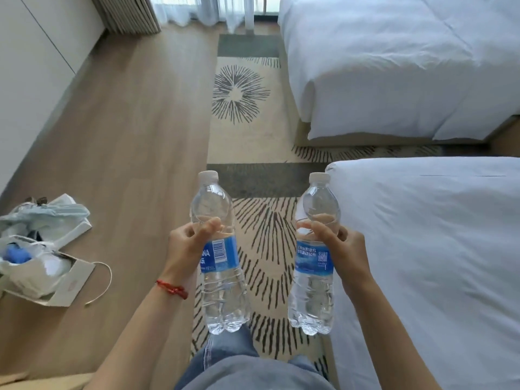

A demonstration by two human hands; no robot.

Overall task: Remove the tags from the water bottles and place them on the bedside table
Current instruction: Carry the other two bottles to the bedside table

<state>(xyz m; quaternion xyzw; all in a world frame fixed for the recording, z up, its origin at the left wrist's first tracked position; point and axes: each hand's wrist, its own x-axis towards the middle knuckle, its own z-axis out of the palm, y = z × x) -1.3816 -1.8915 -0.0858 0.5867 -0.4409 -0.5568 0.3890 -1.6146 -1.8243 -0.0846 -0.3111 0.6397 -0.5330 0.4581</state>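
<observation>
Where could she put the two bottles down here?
Bare spots: the near bed beside the right hand, and the wood floor between wall and rug. Crowded: bags left of the left hand.

Single head-worn view, angled forward and down, near the hands [261, 249]

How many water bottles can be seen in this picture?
2. One water bottle is held upright in the left hand, over the carpet. The other bottle is held in the right hand, beside the near bed. More may lie out of view.
</observation>
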